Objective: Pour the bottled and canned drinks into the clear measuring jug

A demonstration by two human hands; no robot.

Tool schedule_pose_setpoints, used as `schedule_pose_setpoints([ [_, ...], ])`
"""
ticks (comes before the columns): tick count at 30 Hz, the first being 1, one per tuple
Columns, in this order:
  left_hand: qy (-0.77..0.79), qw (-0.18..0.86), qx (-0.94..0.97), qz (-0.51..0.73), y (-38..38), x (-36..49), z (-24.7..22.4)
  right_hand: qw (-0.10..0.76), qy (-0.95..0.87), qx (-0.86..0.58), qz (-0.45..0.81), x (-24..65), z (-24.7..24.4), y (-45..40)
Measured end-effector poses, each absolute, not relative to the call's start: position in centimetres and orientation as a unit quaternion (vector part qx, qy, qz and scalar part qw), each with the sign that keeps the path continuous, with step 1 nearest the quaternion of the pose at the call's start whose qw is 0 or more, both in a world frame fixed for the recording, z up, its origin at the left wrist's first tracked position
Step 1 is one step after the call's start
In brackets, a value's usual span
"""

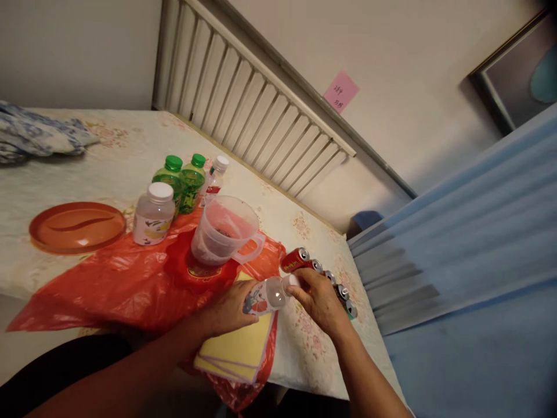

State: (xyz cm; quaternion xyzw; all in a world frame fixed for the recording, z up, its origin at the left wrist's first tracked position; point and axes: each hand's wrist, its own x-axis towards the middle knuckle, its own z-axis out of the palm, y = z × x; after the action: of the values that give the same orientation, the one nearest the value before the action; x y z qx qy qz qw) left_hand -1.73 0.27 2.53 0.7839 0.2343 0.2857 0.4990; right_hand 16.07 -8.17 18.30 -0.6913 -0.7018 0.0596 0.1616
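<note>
A clear bottle (pixel 274 294) with a printed label and a white cap (pixel 290 283) lies tilted between my hands. My left hand (pixel 232 307) is wrapped round its lower part. The fingers of my right hand (pixel 319 296) close on the white cap at the other end. Beneath the bottle are yellow cloths (pixel 237 351), stacked on a red plastic bag (pixel 130 284). Just behind my left hand, a clear measuring jug (pixel 226 232) with a handle stands on the red bag.
Several cans (pixel 296 259) stand in a row beyond my right hand. Left of the jug are a wide white-capped jar (pixel 154 215), green-capped bottles (pixel 192 183), another white-capped bottle (pixel 215 174) and an orange plate (pixel 78 227). A radiator (pixel 248 93) runs behind the table.
</note>
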Motion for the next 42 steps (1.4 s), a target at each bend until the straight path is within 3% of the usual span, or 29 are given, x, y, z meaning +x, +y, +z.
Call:
schedule_pose_setpoints([
  [6, 0.245, 0.49, 0.781, 0.298, 0.4, -1.5, 2.1, 0.237, -0.668, -0.701, 0.081, 16.2, 17.0, -8.6],
  [15, 0.256, 0.489, 0.784, 0.286, 0.4, -1.4, 2.5, 0.353, -0.638, -0.648, 0.219, 17.5, 15.0, -9.6],
  [30, 0.254, 0.503, 0.774, 0.288, 0.5, -1.6, 2.8, 0.441, -0.569, -0.657, 0.223, 16.8, 13.6, -8.8],
  [34, 0.255, 0.506, 0.767, 0.3, 0.5, -1.5, 2.6, 0.489, -0.534, -0.638, 0.263, 16.8, 11.4, -9.4],
  [42, 0.228, 0.516, 0.76, 0.324, 0.5, -1.4, 2.3, 0.488, -0.51, -0.621, 0.341, 14.6, 8.5, -9.7],
])
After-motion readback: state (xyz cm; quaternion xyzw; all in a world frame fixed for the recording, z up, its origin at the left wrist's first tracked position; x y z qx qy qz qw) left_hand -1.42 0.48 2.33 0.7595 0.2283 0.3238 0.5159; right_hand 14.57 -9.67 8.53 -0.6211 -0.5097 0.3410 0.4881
